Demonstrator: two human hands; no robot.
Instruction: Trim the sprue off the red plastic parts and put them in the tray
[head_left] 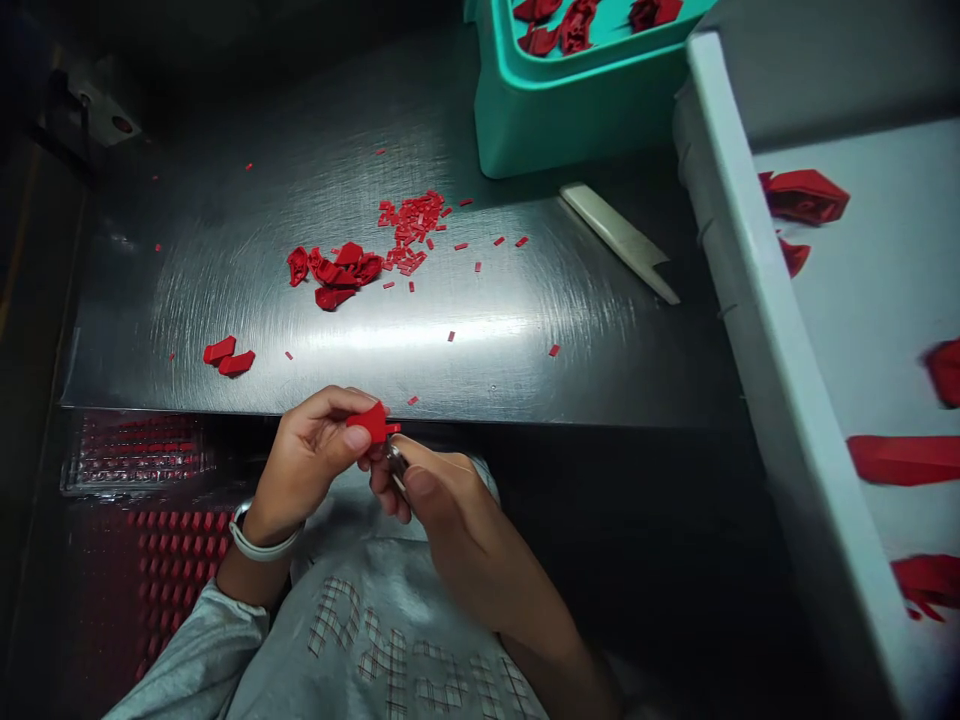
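Just off the front edge of the metal table, my left hand [315, 445] pinches a red plastic part [367, 424] between thumb and fingers. A small red tab sticks out of the part's right side. My right hand [442, 490] is closed around small metal nippers [397, 466], whose tips are right at the tab; the handles are mostly hidden by the fingers. Beyond my hands on the table lie a heap of small red cut-off bits [414, 220], a cluster of red parts [337, 272] and two more red parts [229, 357] to the left.
A green bin [577, 125] with red parts stands at the back. Near it lies a pale flat blade-like piece [619, 240]. A white-walled tray [780, 330] with red parts is at right. Clear trays [135, 455] and rows of red parts [184, 570] sit lower left.
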